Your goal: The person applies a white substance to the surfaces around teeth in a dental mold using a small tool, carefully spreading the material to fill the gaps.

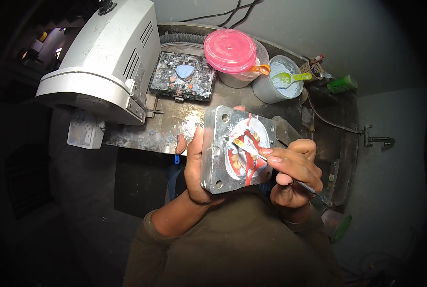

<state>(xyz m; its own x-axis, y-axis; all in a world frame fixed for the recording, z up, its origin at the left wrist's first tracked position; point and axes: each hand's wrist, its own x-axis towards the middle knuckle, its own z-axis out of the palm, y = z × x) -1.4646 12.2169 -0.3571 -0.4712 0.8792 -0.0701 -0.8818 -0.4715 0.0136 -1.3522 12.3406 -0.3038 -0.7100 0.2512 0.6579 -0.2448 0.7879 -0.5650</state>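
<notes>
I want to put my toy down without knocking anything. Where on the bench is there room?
The barest patch is the stained benchtop in front of the dark tray, beside the white machine. The back right is crowded: the pink-lidded tub, the white bucket and small clutter. The left hand and right hand fill the near edge with the metal mould.

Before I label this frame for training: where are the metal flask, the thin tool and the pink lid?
metal flask (217,158), head view, bare left wall.
thin tool (250,149), head view, mid-shaft.
pink lid (230,50), head view, top centre.

A dental workshop: stained workbench (175,126), white machine (103,57), powder tubs (275,81).
</notes>
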